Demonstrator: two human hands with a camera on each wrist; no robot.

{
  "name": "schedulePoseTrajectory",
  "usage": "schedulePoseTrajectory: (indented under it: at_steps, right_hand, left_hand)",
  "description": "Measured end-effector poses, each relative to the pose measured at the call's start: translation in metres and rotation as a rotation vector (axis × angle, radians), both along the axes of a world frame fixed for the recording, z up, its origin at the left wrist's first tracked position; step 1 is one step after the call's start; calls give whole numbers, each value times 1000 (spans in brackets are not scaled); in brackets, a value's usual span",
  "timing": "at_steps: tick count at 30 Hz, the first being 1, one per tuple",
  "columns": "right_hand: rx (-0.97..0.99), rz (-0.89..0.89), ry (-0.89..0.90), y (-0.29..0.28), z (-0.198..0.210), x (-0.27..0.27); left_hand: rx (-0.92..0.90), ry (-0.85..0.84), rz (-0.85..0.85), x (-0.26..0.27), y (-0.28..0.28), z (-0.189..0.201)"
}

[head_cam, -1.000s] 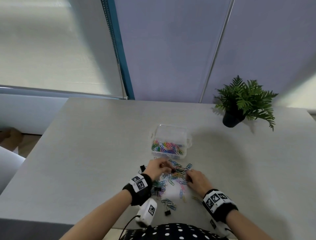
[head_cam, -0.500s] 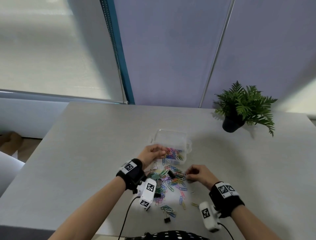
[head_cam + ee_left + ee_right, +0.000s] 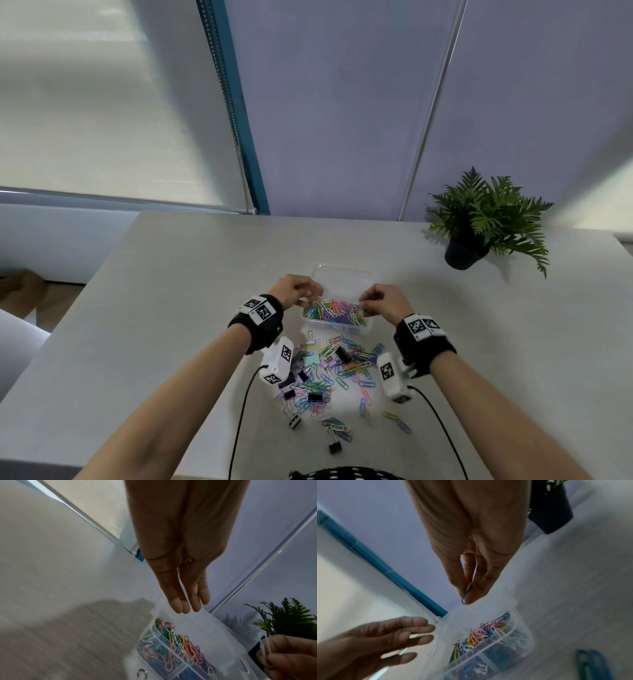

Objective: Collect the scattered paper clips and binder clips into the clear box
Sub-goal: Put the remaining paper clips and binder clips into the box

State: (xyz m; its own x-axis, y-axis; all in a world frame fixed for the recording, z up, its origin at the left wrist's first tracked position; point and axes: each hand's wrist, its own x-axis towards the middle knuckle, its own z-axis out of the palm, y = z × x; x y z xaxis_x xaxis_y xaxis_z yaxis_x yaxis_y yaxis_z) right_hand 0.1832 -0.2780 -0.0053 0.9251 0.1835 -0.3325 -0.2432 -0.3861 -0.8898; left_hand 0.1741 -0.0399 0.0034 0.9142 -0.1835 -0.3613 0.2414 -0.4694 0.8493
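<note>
The clear box [image 3: 335,329] stands mid-table with its lid open behind it, and many coloured paper clips [image 3: 334,311] lie inside. My left hand [image 3: 313,298] hovers over the box's left end. In the left wrist view its fingers [image 3: 178,605] hang straight and hold nothing. My right hand [image 3: 364,305] is over the right end and pinches a dark blue paper clip [image 3: 467,593] between thumb and finger. A white clip [image 3: 265,647] also shows in that pinch. Loose paper clips and binder clips [image 3: 329,373] lie scattered just in front of the box.
A potted fern [image 3: 479,222] stands at the back right of the grey table [image 3: 171,308]. Black binder clips lie near the front edge [image 3: 334,447]. Wrist camera cables [image 3: 239,411] trail toward my body. Bare tabletop lies on both sides.
Both hands rose from the scattered pile to the box, the left first and the right following with clips. The left hand's fingers have straightened over the box.
</note>
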Motion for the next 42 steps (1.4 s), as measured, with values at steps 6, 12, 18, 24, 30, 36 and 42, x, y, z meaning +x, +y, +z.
schedulePoseTrajectory:
  at_steps: [6,12,18,24,30,36,42]
  right_hand:
    - [-251,190,-167,19,12,4]
    - [-400,366,-279,12,27,-26]
    - [-692,624,-175,-38,-6,-96]
    - [-822,638,-86,-73,-41,-149]
    - [-734,622,-86,-57,-40,-149]
    - [-620,491,-73,-43,-32,-126]
    - [-596,424,-124,-42,-39,-123]
  left_hand:
    - [66,-86,-45,-17,1,1]
    - [240,-149,-347,-61,-38,1]
    - [430,-264,-839,-118,-55,-16]
    - [579,-356,-918,-146,-59,-37]
    - [722,-425,-904,-158,-71,-39]
    - [762,-435,-921,-162,-87,-53]
    - [738,-284,-837,-148,-93,-31]
